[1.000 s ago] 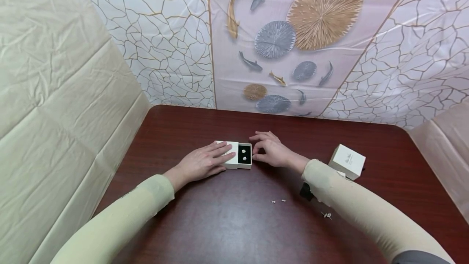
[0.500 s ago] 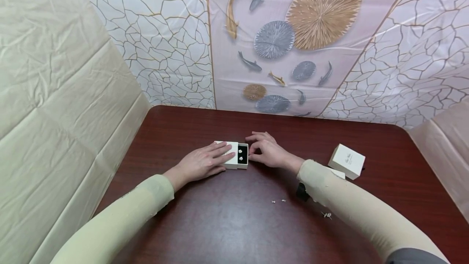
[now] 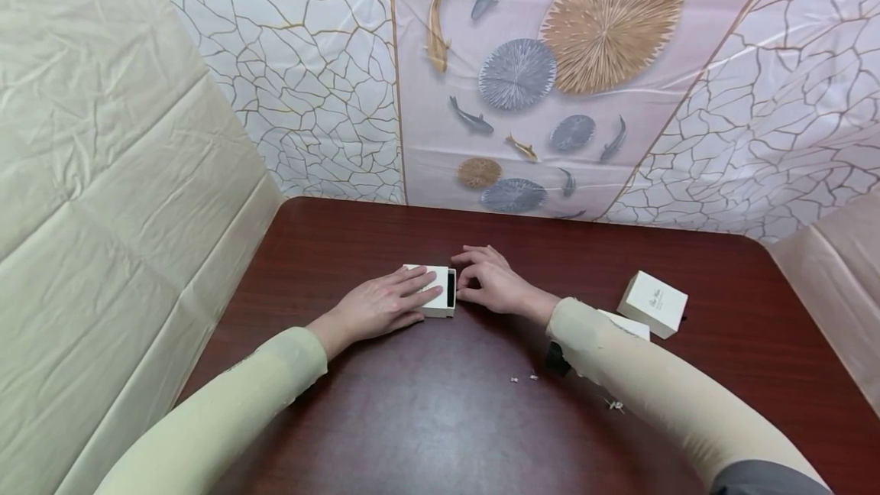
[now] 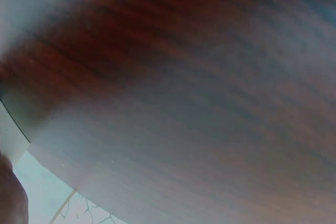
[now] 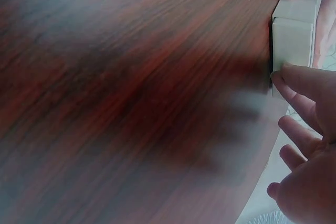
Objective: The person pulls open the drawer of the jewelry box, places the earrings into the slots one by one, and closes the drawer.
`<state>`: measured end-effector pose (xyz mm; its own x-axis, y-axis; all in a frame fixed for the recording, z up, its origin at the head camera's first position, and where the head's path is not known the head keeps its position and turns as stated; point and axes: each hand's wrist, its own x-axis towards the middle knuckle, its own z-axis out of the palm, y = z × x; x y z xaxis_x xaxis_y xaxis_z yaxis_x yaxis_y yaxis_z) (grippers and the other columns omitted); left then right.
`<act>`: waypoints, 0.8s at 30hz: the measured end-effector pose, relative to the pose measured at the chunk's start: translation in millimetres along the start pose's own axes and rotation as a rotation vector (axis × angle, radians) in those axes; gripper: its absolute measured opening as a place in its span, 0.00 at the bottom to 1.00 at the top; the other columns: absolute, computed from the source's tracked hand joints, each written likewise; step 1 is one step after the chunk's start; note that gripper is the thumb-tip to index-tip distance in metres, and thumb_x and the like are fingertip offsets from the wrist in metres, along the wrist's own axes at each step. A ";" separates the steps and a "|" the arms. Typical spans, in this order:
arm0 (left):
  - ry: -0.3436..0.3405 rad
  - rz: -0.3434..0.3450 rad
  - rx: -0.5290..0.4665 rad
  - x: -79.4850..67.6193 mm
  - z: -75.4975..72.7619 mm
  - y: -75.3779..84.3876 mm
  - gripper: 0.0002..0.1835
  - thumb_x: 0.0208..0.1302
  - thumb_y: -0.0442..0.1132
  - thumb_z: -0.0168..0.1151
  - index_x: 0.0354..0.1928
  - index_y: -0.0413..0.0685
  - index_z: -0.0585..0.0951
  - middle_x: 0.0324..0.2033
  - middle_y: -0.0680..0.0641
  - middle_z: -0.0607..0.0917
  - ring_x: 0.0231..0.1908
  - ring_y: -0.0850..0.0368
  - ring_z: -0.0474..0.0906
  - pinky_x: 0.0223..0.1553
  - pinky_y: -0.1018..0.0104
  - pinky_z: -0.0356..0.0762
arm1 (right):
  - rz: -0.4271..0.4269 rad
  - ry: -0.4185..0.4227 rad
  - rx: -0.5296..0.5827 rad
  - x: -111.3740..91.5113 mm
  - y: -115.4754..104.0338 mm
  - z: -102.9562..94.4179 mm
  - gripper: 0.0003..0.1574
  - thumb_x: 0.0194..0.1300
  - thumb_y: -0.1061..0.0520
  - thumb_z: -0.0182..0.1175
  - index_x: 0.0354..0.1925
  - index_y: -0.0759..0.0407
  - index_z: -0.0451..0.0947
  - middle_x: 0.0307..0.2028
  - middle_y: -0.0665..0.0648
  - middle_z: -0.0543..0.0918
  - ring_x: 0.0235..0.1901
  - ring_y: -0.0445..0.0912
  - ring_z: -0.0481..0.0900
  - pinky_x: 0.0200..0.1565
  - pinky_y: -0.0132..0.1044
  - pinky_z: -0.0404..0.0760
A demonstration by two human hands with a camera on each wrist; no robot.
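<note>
Under my left hand point(image 3: 385, 300) lies a small white jewelry box point(image 3: 440, 279), a sleeve with a drawer point(image 3: 451, 289) at its right end. My left fingers reach over the sleeve's top, the thumb along its near side, holding it in place. A thin strip of black lining shows in the drawer; its earrings are hidden under the sleeve. My right hand point(image 3: 491, 281) touches the drawer's end with thumb and forefinger. In the right wrist view, those fingertips press at the low edge of the box end point(image 5: 292, 43) while the other fingers stay bent and apart from it.
Small stud earrings point(image 3: 533, 376) lie on the dark red table point(image 3: 412, 418), with more tiny jewelry pieces point(image 3: 615, 406) beside my right forearm. Two further boxes, one upright point(image 3: 653, 304) and one partly hidden by my sleeve point(image 3: 629, 325), stand at right. A patterned cloth hangs behind.
The drawer has slid left into the sleeve, covering the two flower earrings. My right hand has moved left with it; my left hand has stayed in place.
</note>
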<state>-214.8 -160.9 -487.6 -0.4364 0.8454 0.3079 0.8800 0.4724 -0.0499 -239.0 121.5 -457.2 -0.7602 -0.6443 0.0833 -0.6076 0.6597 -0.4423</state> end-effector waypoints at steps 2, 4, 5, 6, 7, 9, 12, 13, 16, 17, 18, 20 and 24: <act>-0.001 0.000 -0.001 0.1 -0.7 0.1 0.30 0.76 0.49 0.68 0.75 0.49 0.77 0.73 0.41 0.77 0.75 0.45 0.71 0.75 0.51 0.69 | -0.003 -0.001 -0.003 1.6 -1.2 0.7 0.11 0.67 0.56 0.74 0.28 0.50 0.85 0.67 0.65 0.80 0.77 0.65 0.64 0.76 0.73 0.52; 0.001 0.001 -0.003 0.0 -0.9 0.3 0.30 0.76 0.49 0.68 0.75 0.49 0.77 0.73 0.41 0.77 0.75 0.45 0.71 0.75 0.51 0.69 | -0.006 0.000 -0.005 3.0 -2.5 1.4 0.10 0.67 0.57 0.74 0.28 0.50 0.85 0.67 0.65 0.80 0.77 0.65 0.64 0.76 0.73 0.53; 0.003 0.001 -0.003 0.0 -0.7 0.4 0.30 0.76 0.49 0.68 0.75 0.49 0.77 0.73 0.41 0.77 0.75 0.45 0.71 0.75 0.51 0.69 | -0.005 -0.001 -0.005 3.7 -3.3 1.6 0.11 0.67 0.57 0.74 0.28 0.50 0.85 0.67 0.65 0.80 0.77 0.65 0.64 0.76 0.73 0.52; 0.005 0.002 -0.006 0.0 -0.8 0.6 0.30 0.75 0.49 0.68 0.75 0.49 0.78 0.73 0.41 0.77 0.75 0.45 0.71 0.75 0.51 0.69 | -0.003 -0.004 -0.003 4.2 -4.1 1.9 0.11 0.67 0.57 0.74 0.28 0.50 0.85 0.68 0.65 0.80 0.77 0.65 0.64 0.77 0.73 0.52; 0.007 0.003 -0.008 -0.1 -0.7 0.7 0.30 0.75 0.48 0.68 0.75 0.49 0.78 0.73 0.41 0.77 0.75 0.44 0.71 0.75 0.50 0.69 | -0.003 -0.006 -0.003 5.0 -4.9 2.4 0.11 0.67 0.57 0.74 0.28 0.50 0.85 0.68 0.65 0.80 0.77 0.65 0.64 0.77 0.73 0.52; 0.008 0.002 -0.012 -0.4 -0.4 0.9 0.30 0.75 0.48 0.68 0.75 0.49 0.78 0.73 0.41 0.77 0.75 0.44 0.71 0.75 0.50 0.70 | 0.000 -0.011 -0.004 6.2 -6.6 3.2 0.11 0.68 0.57 0.74 0.28 0.50 0.84 0.68 0.65 0.80 0.77 0.65 0.64 0.77 0.73 0.52; 0.006 0.002 -0.020 -0.1 -0.4 1.3 0.30 0.75 0.47 0.69 0.75 0.49 0.78 0.73 0.41 0.77 0.75 0.44 0.71 0.74 0.50 0.70 | 0.005 -0.017 0.000 7.3 -8.5 3.5 0.11 0.68 0.57 0.74 0.27 0.50 0.84 0.68 0.65 0.80 0.78 0.64 0.63 0.77 0.72 0.51; 0.004 0.001 -0.022 -0.1 -0.1 1.3 0.30 0.75 0.47 0.69 0.75 0.49 0.78 0.73 0.40 0.77 0.75 0.44 0.71 0.75 0.50 0.70 | 0.004 -0.017 -0.001 7.7 -8.7 3.7 0.11 0.67 0.57 0.74 0.27 0.50 0.84 0.68 0.65 0.80 0.78 0.65 0.63 0.77 0.72 0.51; 0.005 0.001 -0.031 -0.1 0.7 1.1 0.30 0.75 0.46 0.69 0.75 0.49 0.78 0.73 0.40 0.77 0.75 0.44 0.71 0.74 0.49 0.70 | 0.009 -0.018 -0.001 8.2 -8.4 4.2 0.12 0.67 0.57 0.74 0.27 0.50 0.84 0.68 0.64 0.80 0.78 0.64 0.63 0.77 0.72 0.51; 0.005 0.002 -0.031 -0.1 0.7 1.1 0.30 0.75 0.47 0.69 0.75 0.49 0.78 0.73 0.40 0.77 0.75 0.44 0.71 0.74 0.49 0.70 | 0.009 -0.018 0.000 8.3 -8.2 4.5 0.12 0.67 0.57 0.74 0.27 0.50 0.84 0.68 0.64 0.80 0.78 0.64 0.63 0.78 0.72 0.51; 0.006 0.003 -0.031 0.1 0.6 1.1 0.30 0.75 0.47 0.69 0.75 0.49 0.78 0.73 0.40 0.77 0.75 0.44 0.71 0.74 0.49 0.70 | 0.010 -0.017 -0.002 8.3 -7.8 4.9 0.12 0.67 0.57 0.74 0.27 0.50 0.84 0.68 0.64 0.80 0.78 0.64 0.64 0.78 0.71 0.51; 0.007 0.004 -0.032 0.4 -0.2 1.2 0.30 0.75 0.47 0.69 0.75 0.49 0.78 0.73 0.40 0.77 0.75 0.44 0.71 0.74 0.49 0.70 | 0.014 -0.016 -0.005 8.3 -7.3 5.4 0.12 0.67 0.56 0.74 0.27 0.49 0.84 0.68 0.64 0.80 0.78 0.64 0.64 0.78 0.71 0.51; 0.002 0.005 -0.025 1.0 -2.0 1.7 0.30 0.75 0.47 0.68 0.75 0.49 0.77 0.73 0.40 0.77 0.75 0.45 0.71 0.74 0.49 0.70 | 0.020 -0.016 -0.012 8.2 -7.2 4.6 0.12 0.68 0.55 0.74 0.27 0.49 0.84 0.68 0.63 0.80 0.78 0.63 0.63 0.78 0.71 0.51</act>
<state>-213.4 -159.7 -485.5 -0.4314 0.8475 0.3092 0.8867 0.4616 -0.0280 -239.9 109.7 -457.4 -0.7682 -0.6373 0.0603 -0.5953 0.6766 -0.4333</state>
